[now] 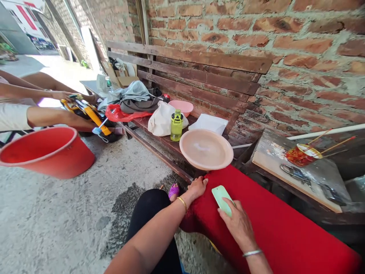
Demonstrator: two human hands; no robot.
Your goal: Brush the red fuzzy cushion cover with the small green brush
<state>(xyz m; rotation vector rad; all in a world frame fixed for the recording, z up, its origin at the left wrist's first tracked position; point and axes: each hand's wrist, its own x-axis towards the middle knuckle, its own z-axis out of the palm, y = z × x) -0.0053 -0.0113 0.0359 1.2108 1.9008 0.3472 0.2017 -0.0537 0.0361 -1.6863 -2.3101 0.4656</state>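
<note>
A red cloth point(245, 205) lies stretched over a long surface at my front right. My right hand point(238, 220) is closed around a pale green scrub brush point(221, 198) with a small hole at its far end; its underside is hidden against the cloth. At the cloth's far left edge, my left hand point(198, 186) holds the fabric with its fingers curled. Just beyond that hand stands a pale pink basin point(207, 150) of water on the wooden bench point(167, 142).
On the bench are a green water bottle point(176, 126), a white bag point(159, 118), a small pink bowl point(182, 106) and piled clothes point(137, 95). A red tub point(71, 156) stands left, near a person's legs point(54, 116). At right, a board point(299, 186) bears a red can point(302, 155).
</note>
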